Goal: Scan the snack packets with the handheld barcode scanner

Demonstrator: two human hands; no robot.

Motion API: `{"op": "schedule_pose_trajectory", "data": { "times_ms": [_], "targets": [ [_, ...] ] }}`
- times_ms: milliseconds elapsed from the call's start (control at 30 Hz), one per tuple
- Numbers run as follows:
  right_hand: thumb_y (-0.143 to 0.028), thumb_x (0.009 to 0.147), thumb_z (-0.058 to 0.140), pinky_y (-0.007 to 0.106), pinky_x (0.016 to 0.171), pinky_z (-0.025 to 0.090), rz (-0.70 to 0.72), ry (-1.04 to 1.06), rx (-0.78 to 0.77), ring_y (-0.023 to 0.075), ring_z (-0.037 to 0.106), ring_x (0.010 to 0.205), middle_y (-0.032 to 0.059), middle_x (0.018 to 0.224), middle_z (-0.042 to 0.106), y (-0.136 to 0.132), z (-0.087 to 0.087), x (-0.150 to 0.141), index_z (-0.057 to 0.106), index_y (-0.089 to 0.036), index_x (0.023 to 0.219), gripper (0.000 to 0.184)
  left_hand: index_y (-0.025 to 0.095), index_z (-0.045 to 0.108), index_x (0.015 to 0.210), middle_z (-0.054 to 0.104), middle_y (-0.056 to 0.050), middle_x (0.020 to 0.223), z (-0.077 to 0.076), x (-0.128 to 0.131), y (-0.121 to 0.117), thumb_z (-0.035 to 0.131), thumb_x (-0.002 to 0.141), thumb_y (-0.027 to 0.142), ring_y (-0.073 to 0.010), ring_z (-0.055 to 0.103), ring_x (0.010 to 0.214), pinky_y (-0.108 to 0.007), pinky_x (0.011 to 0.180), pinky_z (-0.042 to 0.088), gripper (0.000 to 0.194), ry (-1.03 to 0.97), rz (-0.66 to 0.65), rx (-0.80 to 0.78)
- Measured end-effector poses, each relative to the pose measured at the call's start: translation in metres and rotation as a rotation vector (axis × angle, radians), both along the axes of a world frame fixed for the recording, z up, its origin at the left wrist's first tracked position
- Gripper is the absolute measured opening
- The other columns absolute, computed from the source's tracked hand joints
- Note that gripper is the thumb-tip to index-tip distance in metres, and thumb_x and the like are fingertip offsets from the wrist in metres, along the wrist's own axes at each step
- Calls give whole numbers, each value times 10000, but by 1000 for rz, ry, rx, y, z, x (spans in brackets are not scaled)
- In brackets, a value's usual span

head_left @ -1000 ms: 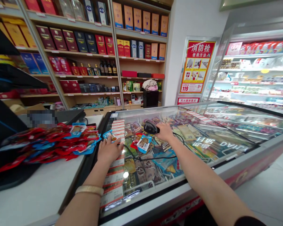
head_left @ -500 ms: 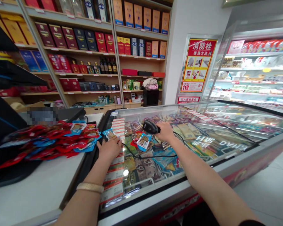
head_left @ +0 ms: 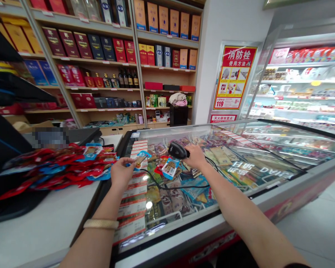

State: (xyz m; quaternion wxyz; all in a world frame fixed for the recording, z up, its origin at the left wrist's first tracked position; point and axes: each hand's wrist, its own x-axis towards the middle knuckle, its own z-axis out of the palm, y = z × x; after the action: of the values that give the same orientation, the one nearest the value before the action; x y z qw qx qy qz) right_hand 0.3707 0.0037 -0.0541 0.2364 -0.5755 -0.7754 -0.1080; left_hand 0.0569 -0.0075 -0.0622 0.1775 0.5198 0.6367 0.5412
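Note:
My left hand [head_left: 123, 172] pinches the near-left edge of a small blue snack packet [head_left: 142, 158] above the left part of the freezer's glass lid. In my right hand [head_left: 194, 156] is a black barcode scanner [head_left: 177, 149], gripped by its handle, its head turned left toward the packet. Below the scanner, a blue-and-white snack packet [head_left: 170, 169] with a barcode label lies on the glass, partly over a red packet [head_left: 160, 166]. The scanner's black cable [head_left: 167, 187] loops across the lid.
A heap of red and blue snack packets [head_left: 72, 163] covers part of the white counter [head_left: 56, 216] at left, beside a dark screen stand [head_left: 5, 160]. Under the freezer lid [head_left: 184, 217] lie many wrapped goods. Shelves of boxed bottles [head_left: 100, 46] stand behind.
My left hand has lifted the small blue packet off the lid's left side and shifted it slightly right, toward the scanner. My right hand and the scanner are nearly still.

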Motion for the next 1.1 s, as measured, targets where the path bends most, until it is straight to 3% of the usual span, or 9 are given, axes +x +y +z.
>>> {"op": "schedule_pose_trajectory", "data": {
  "times_ms": [100, 200, 333, 433, 533, 600, 700, 833, 1100],
  "targets": [
    [-319, 763, 689, 351, 851, 434, 8, 13, 7, 286, 648, 1011, 118, 1063, 758, 1, 0, 0, 726, -181, 1084, 352, 178, 651, 938, 707, -50, 903, 0, 0, 2, 750, 578, 283, -186, 671, 776, -304, 694, 550, 388, -265, -47, 117],
    [-317, 759, 684, 347, 857, 437, 10, 31, 24, 285, 650, 1004, 114, 1048, 760, 1, 0, 0, 727, -184, 1074, 345, 172, 643, 1068, 709, -64, 966, 5, 3, 0, 787, 552, 257, -175, 678, 774, -301, 673, 568, 543, -489, -100, 104],
    [-311, 746, 686, 351, 857, 442, -2, 51, 48, 288, 654, 986, 110, 1018, 763, 1, 0, 1, 731, -188, 1041, 323, 148, 682, 809, 716, -42, 784, 13, 9, -6, 771, 571, 132, -191, 693, 779, -315, 730, 586, 255, -810, -184, 37],
    [-295, 735, 689, 355, 862, 447, -4, 65, 73, 289, 658, 976, 111, 1009, 764, 0, 2, 1, 735, -182, 1037, 326, 157, 650, 736, 707, -29, 750, 20, 12, -9, 715, 661, 67, -164, 696, 780, -277, 731, 588, 134, -883, -176, 36],
    [-290, 731, 690, 356, 844, 453, 11, 77, 96, 289, 662, 950, 111, 986, 764, 0, 2, 2, 742, -179, 1029, 322, 172, 585, 749, 671, -5, 733, 28, 13, -14, 598, 795, 26, -108, 655, 668, -211, 615, 571, 154, -1045, -194, 8],
    [-286, 727, 694, 355, 822, 455, 21, 88, 121, 287, 662, 923, 107, 960, 764, 1, 1, 2, 744, -180, 1020, 316, 170, 539, 760, 580, 22, 646, 35, 12, -18, 483, 861, -11, -58, 540, 502, -138, 475, 481, 215, -1219, -254, -65],
    [-280, 711, 711, 353, 796, 454, 45, 108, 167, 284, 659, 888, 103, 918, 761, 3, -2, 2, 744, -175, 991, 301, 157, 510, 777, 382, 72, 555, 43, 9, -28, 347, 907, -40, -23, 315, 355, -94, 334, 283, 287, -1391, -421, -181],
    [-300, 695, 731, 353, 778, 443, 105, 145, 227, 278, 645, 884, 108, 924, 753, 4, -3, 1, 732, -175, 961, 294, 156, 486, 836, 301, 97, 555, 47, 5, -37, 278, 936, -33, -30, 273, 320, -111, 294, 245, 298, -1599, -663, -278],
    [-347, 739, 669, 354, 748, 379, 376, 122, 341, 252, 591, 841, 102, 849, 701, -15, 10, -17, 700, -168, 964, 289, 176, 432, 917, 304, 107, 561, 39, -1, -31, 300, 947, 2, -42, 312, 298, -118, 257, 234, 220, -1719, -654, -631]
  ]
}}
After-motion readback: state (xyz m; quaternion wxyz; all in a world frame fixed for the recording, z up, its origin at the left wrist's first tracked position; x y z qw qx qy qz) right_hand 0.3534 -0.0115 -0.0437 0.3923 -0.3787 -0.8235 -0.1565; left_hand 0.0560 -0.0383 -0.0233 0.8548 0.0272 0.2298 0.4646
